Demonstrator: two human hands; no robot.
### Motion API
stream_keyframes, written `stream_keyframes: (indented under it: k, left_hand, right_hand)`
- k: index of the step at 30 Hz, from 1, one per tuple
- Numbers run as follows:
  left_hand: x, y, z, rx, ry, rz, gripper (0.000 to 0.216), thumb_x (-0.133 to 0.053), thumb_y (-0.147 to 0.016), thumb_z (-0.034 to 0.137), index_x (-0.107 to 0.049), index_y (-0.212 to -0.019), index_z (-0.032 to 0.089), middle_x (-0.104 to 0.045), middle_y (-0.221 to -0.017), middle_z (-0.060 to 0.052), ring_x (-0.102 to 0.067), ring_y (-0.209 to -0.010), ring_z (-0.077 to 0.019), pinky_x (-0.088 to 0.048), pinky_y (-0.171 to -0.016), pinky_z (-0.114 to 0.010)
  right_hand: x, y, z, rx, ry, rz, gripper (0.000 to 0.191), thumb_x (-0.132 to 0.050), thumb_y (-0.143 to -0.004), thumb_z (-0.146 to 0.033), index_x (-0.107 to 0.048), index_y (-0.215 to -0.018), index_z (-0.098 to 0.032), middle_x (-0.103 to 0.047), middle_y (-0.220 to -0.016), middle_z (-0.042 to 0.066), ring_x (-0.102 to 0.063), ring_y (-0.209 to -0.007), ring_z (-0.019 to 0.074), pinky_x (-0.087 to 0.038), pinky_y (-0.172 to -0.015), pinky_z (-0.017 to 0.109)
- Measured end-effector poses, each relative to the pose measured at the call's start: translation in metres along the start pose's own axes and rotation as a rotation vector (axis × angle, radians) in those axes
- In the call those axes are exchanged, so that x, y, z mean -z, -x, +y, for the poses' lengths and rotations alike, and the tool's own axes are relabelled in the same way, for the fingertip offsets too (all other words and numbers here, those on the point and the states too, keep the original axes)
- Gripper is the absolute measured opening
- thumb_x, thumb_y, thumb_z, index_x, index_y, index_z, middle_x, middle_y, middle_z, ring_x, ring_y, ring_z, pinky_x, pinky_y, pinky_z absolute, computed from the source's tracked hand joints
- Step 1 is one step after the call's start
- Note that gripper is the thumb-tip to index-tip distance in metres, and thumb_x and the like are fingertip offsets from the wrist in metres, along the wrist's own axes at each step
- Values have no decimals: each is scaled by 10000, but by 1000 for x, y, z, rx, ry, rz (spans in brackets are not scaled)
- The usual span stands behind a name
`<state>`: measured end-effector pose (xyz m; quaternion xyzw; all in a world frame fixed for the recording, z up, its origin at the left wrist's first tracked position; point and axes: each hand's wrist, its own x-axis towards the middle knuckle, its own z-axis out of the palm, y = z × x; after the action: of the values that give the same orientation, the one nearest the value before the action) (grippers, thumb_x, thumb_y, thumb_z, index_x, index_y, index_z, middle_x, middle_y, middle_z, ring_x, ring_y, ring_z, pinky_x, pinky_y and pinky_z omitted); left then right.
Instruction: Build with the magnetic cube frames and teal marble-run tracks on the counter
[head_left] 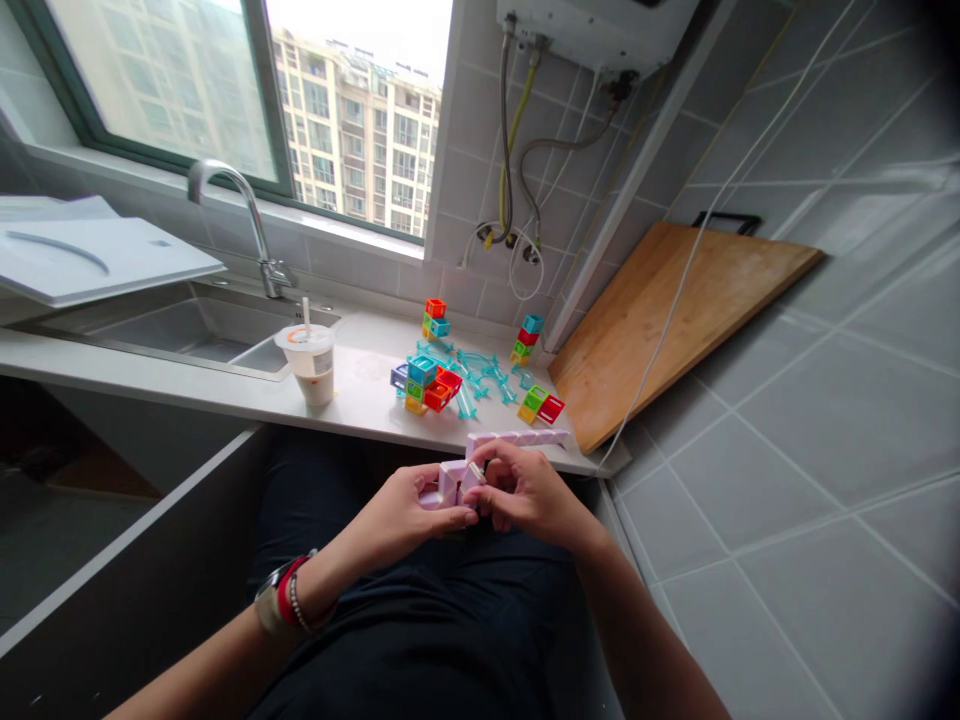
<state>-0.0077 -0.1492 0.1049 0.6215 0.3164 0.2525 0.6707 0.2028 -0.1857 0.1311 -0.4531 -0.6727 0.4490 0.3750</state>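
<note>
Between my hands, over my lap, is a pink and white snake puzzle (pixel 450 478) made of wedge-shaped segments. Part of it is folded into a compact clump, while a straight tail stretches to the right above my right hand. My left hand (pixel 412 515) grips the folded end from the left, its thumb along the lower side. My right hand (pixel 525 490) pinches a segment near the middle with thumb and fingers. The fingers hide some of the folded segments.
On the counter (pixel 360 400) ahead stand colourful plastic block stacks (pixel 424 383) among translucent teal pieces (pixel 472 372). A lidded drink cup (pixel 311 370) with a straw is left of them, near the sink (pixel 187 325). A wooden board (pixel 667 310) leans at right.
</note>
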Motion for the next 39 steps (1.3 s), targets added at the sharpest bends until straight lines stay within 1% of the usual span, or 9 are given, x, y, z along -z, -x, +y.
stream_keyframes:
  k: [4,10,15,21,25,29,33,36,39]
  left_hand:
    - [0,2,-3,7,-70,-4,325,-784,-840,408,-732,-982,120,-663,-741,-11,-514,-581,-99,-412,-511,-195]
    - [6,-1,-8,51,-53,-69,345,-803,-822,445,-733,-944,130,-666,-673,-2,-519,-488,-89,-413,-455,-191]
    - [11,-1,-4,87,53,-93,424,-773,-836,523,-743,-942,114,-761,-816,-89,-554,-485,-98,-427,-432,-201]
    - [16,3,-1,69,150,-156,381,-815,-822,462,-761,-961,112,-745,-766,-66,-587,-528,-101,-467,-451,-179]
    - [18,3,-5,50,211,-195,392,-763,-869,468,-746,-965,88,-790,-886,-143,-603,-519,-99,-446,-423,-165]
    - [17,5,-4,43,222,-216,403,-755,-876,472,-733,-1019,96,-792,-955,-161,-628,-543,-108,-457,-427,-162]
    - [14,6,1,23,160,-185,366,-771,-870,462,-732,-985,117,-744,-791,-72,-608,-530,-103,-466,-435,-159]
    - [12,7,1,13,171,-200,370,-752,-888,458,-731,-1034,119,-764,-875,-93,-625,-548,-106,-487,-451,-167]
    - [10,7,1,20,257,-228,403,-743,-890,469,-719,-1078,112,-787,-975,-146,-649,-556,-115,-530,-482,-193]
  right_hand:
    - [-6,0,-3,-25,40,34,410,-806,-829,-520,-633,-1040,-214,-617,-601,-64,-584,-425,116,-418,-379,183]
    - [-2,-1,0,15,32,-30,345,-751,-895,-478,-643,-1071,-202,-626,-647,-47,-577,-481,112,-416,-438,195]
    - [-5,7,-9,175,290,29,195,-682,-945,-275,-661,-1129,-217,-648,-817,-4,-587,-678,138,-476,-613,231]
    - [-14,21,-8,426,578,54,287,-545,-985,-116,-593,-1234,-250,-663,-966,50,-616,-816,181,-517,-760,284]
    - [-16,25,7,524,636,86,308,-497,-1001,-78,-581,-1239,-253,-664,-1040,71,-646,-878,181,-549,-769,275]
    - [-19,31,16,605,681,186,372,-532,-1000,-74,-524,-1322,-260,-691,-1113,91,-684,-972,199,-583,-828,309]
    - [-25,37,18,599,667,370,405,-689,-963,-181,-540,-1335,-237,-736,-1075,98,-720,-885,210,-614,-786,310]
    - [-25,37,17,596,667,399,361,-693,-962,-175,-601,-1306,-235,-756,-1054,95,-740,-887,212,-628,-787,300]
    - [-22,34,20,655,699,392,430,-679,-969,-151,-586,-1382,-227,-758,-1088,118,-748,-951,225,-633,-815,311]
